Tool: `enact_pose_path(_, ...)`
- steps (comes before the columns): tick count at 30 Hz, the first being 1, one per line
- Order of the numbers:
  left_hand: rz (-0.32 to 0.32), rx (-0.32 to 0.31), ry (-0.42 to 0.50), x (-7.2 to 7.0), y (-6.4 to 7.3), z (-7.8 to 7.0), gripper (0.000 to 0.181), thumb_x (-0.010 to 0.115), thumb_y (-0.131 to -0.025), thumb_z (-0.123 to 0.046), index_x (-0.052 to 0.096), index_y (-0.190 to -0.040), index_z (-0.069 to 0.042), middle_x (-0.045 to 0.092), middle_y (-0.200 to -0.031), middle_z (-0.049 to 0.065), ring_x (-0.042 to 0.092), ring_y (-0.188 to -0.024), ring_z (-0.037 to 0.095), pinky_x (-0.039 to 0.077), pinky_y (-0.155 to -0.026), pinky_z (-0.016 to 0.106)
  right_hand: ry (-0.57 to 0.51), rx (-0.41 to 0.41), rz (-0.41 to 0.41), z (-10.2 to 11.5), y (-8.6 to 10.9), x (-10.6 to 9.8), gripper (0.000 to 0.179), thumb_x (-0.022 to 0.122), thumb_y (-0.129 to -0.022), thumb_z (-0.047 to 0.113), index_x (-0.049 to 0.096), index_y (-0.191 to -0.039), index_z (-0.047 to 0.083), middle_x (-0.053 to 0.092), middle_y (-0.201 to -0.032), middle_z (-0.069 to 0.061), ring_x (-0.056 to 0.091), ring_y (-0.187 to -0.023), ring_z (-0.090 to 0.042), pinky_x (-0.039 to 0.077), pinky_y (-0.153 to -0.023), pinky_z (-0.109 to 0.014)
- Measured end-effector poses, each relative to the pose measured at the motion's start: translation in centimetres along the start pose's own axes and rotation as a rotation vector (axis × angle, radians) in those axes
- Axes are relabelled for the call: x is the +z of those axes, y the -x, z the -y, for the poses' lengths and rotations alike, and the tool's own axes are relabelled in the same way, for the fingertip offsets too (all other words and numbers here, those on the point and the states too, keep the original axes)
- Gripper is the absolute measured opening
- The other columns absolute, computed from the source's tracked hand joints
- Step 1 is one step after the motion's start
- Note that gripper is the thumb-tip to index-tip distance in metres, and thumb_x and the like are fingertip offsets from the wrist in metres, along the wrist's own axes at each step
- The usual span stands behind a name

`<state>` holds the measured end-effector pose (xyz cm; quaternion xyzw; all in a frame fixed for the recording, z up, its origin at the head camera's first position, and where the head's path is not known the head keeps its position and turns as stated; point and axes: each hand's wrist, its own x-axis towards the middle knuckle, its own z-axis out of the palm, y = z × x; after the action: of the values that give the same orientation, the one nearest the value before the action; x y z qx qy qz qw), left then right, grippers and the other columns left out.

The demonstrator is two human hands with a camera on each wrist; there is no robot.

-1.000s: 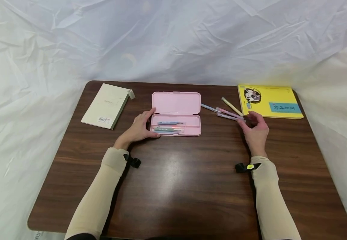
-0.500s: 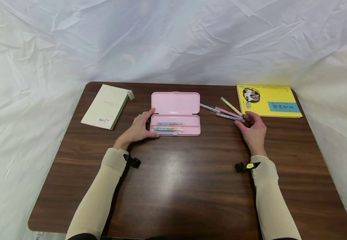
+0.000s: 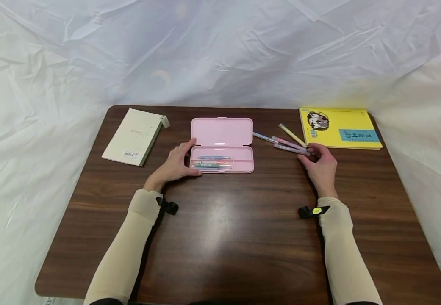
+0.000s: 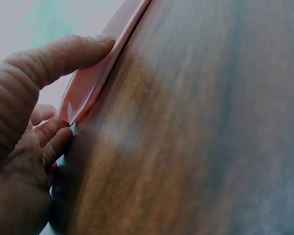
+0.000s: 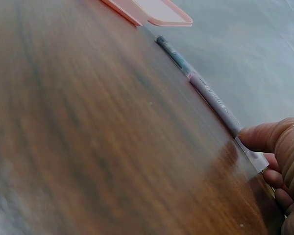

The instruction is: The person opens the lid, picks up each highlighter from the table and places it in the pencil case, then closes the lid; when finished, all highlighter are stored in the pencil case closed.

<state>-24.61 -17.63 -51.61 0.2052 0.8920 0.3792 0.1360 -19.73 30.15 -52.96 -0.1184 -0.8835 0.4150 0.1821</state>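
Note:
A pink pencil case (image 3: pixel 243 166) lies open on the table, its lid (image 3: pixel 222 131) folded back. Several pens (image 3: pixel 214 164) lie in its tray. My left hand (image 3: pixel 172 166) grips the case at its left end, thumb on the front wall and fingers around the corner, as the left wrist view shows. My right hand (image 3: pixel 322 169) pinches the near end of a purple pen (image 5: pixel 215 104) between thumb and fingers; the pen lies low along the table. Beside it are a pink pen (image 3: pixel 287 141), a blue pen (image 3: pixel 264 137) and a yellow pen (image 3: pixel 292 134).
At the back left lies a cream book (image 3: pixel 132 135) with a small white block (image 3: pixel 165 121) at its corner. A yellow book (image 3: pixel 344 127) is at the back right, just beyond the right hand. White sheeting (image 3: pixel 220 55) hangs behind the wooden table (image 3: pixel 220 237).
My right fingers have closed in slightly on the purple pen's end. The left hand stays at the case, and the pens have hardly moved.

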Motion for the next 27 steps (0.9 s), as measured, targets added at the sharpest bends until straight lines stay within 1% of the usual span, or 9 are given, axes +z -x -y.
enact_pose_path(5, 0.003, 0.004, 0.005, -0.02, -0.02, -0.01, 0.12, 0.092, -0.08, -0.038, 0.017, -0.171, -0.017, 0.034, -0.165, 0.016, 0.031, -0.147, 0.038, 0.011, -0.124, 0.059, 0.01, 0.002, 0.017, -0.04, 0.04, -0.03, 0.042, 0.085, -0.091, 0.018, 0.07, -0.128, 0.003, 0.072, -0.114, -0.018, 0.061, -0.104, -0.027, 0.039, -0.091, -0.025)
enact_pose_path(6, 0.004, 0.004, 0.005, -0.02, -0.01, -0.02, 0.12, 0.092, -0.08, -0.038, 0.017, -0.171, -0.017, 0.034, -0.165, 0.016, 0.031, -0.147, 0.038, 0.011, -0.124, 0.059, 0.016, -0.006, 0.023, 0.0, 0.07, -0.07, 0.041, 0.085, -0.091, 0.018, 0.071, -0.127, 0.003, 0.072, -0.113, -0.019, 0.061, -0.104, -0.027, 0.039, -0.091, -0.026)
enact_pose_path(9, 0.004, 0.001, 0.003, 0.01, -0.03, 0.0, 0.12, 0.091, -0.08, -0.039, 0.017, -0.171, -0.017, 0.033, -0.166, 0.016, 0.03, -0.148, 0.037, 0.01, -0.124, 0.059, 0.035, -0.039, 0.048, 0.0, 0.07, -0.13, 0.038, 0.085, -0.092, 0.016, 0.072, -0.125, 0.002, 0.074, -0.111, -0.019, 0.061, -0.107, -0.031, 0.04, -0.096, -0.038)
enact_pose_path(12, 0.004, -0.003, 0.002, 0.03, -0.02, 0.03, 0.12, 0.091, -0.08, -0.039, 0.017, -0.171, -0.018, 0.033, -0.166, 0.015, 0.029, -0.148, 0.037, 0.01, -0.124, 0.058, 0.046, -0.073, 0.066, 0.01, 0.02, -0.18, 0.033, 0.084, -0.092, 0.013, 0.073, -0.121, 0.002, 0.075, -0.109, -0.02, 0.06, -0.108, -0.036, 0.039, -0.098, -0.048)
enact_pose_path(13, 0.004, -0.005, 0.004, 0.03, 0.01, 0.03, 0.12, 0.092, -0.08, -0.039, 0.017, -0.171, -0.018, 0.033, -0.166, 0.015, 0.029, -0.149, 0.037, 0.011, -0.124, 0.059, 0.05, -0.08, 0.07, 0.02, 0.0, -0.17, 0.032, 0.084, -0.092, 0.013, 0.074, -0.12, 0.002, 0.075, -0.108, -0.019, 0.06, -0.108, -0.036, 0.039, -0.098, -0.05)
enact_pose_path(17, 0.006, -0.013, 0.007, -0.05, 0.05, -0.03, 0.12, 0.091, -0.08, -0.039, 0.016, -0.171, -0.019, 0.033, -0.166, 0.014, 0.029, -0.148, 0.037, 0.011, -0.124, 0.058, 0.062, -0.1, 0.076, 0.09, -0.02, -0.11, 0.028, 0.084, -0.092, 0.012, 0.075, -0.116, 0.002, 0.076, -0.107, -0.019, 0.06, -0.105, -0.036, 0.039, -0.093, -0.045)
enact_pose_path(19, 0.007, -0.015, 0.004, -0.08, 0.04, -0.08, 0.12, 0.091, -0.08, -0.04, 0.016, -0.171, -0.019, 0.032, -0.167, 0.014, 0.029, -0.148, 0.036, 0.01, -0.124, 0.058, 0.056, -0.106, 0.082, 0.13, 0.03, -0.07, 0.026, 0.083, -0.092, 0.013, 0.075, -0.116, 0.003, 0.076, -0.106, -0.018, 0.061, -0.102, -0.033, 0.039, -0.091, -0.039)
enact_pose_path(24, 0.01, -0.019, 0.001, -0.1, 0.0, -0.16, 0.12, 0.091, -0.08, -0.04, 0.015, -0.171, -0.019, 0.032, -0.167, 0.014, 0.029, -0.149, 0.036, 0.01, -0.124, 0.059, -0.016, -0.096, 0.086, 0.11, 0.32, 0.01, 0.024, 0.083, -0.093, 0.011, 0.076, -0.115, 0.004, 0.075, -0.101, -0.016, 0.06, -0.09, -0.017, 0.041, -0.082, -0.022)
enact_pose_path(27, 0.01, -0.022, 0.004, -0.08, 0.02, -0.16, 0.12, 0.091, -0.08, -0.039, 0.015, -0.171, -0.02, 0.032, -0.167, 0.013, 0.028, -0.149, 0.036, 0.01, -0.124, 0.059, -0.042, -0.081, 0.076, 0.06, 0.51, 0.02, 0.024, 0.083, -0.093, 0.012, 0.077, -0.115, 0.004, 0.074, -0.1, -0.015, 0.058, -0.086, -0.008, 0.041, -0.079, -0.019)
